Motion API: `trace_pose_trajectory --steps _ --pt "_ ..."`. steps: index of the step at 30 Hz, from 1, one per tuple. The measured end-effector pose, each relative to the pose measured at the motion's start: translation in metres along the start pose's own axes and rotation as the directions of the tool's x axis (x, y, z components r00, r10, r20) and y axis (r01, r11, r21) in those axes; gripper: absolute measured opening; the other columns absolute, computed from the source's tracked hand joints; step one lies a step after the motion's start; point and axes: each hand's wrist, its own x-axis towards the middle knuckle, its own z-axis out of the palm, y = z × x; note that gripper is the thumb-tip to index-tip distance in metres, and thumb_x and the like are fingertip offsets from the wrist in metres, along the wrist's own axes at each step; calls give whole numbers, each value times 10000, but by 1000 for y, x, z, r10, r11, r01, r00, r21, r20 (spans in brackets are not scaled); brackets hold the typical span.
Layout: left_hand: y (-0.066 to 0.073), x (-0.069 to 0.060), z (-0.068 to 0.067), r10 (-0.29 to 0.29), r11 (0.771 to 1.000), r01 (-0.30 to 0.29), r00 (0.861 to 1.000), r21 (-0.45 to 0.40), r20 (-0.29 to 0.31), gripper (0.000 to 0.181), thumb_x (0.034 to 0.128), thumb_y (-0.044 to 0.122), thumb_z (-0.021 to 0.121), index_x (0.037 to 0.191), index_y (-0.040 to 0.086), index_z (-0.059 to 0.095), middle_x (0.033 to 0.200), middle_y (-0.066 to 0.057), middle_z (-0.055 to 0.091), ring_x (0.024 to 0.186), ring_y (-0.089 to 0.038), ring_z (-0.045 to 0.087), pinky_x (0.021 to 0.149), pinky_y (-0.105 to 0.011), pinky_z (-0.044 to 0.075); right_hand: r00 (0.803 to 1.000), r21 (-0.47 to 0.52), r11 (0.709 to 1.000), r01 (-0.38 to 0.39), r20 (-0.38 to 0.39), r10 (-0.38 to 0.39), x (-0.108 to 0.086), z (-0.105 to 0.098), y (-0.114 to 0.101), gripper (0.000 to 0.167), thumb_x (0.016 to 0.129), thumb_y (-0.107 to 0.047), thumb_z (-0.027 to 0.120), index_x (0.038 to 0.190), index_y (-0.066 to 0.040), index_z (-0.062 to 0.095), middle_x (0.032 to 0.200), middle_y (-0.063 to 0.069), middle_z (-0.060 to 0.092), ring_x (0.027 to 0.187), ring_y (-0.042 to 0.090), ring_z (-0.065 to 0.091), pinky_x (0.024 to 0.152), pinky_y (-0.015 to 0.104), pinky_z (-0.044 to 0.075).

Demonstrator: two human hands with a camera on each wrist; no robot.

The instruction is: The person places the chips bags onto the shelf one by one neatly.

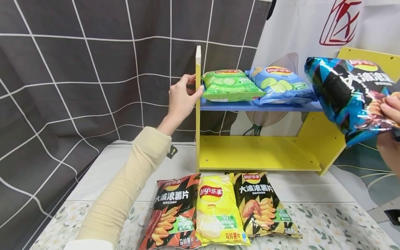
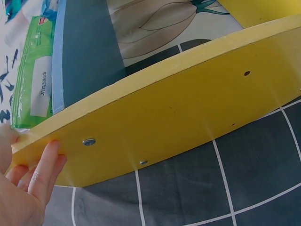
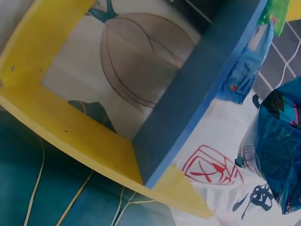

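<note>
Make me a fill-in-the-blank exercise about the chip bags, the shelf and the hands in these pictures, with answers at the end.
1. The left hand grips a side panel whose colour is ____.
2. The green bag lies on a board whose colour is ____.
3. The right hand holds up a black-and-blue bag while ____ bags lie on the table.

Missing words: yellow; blue; three.

Head view: faces forward and down, shelf (image 1: 250,151) at mid-distance. Wrist views: nearer, tilted, opposite ends; both share blue board (image 3: 190,101).
</note>
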Motion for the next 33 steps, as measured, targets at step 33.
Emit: trace_pose_trajectory --steps 33 --pt "-3 1 1 27 1000 -27 1000 15 -8 370 893 208 650 1223 47 603 1150 -102 691 815 -207 703 736 -287 575 867 -86 924 -372 324 380 42 51 48 537 908 175 438 1401 -38 462 1495 159 409 1432 317 319 1225 404 147"
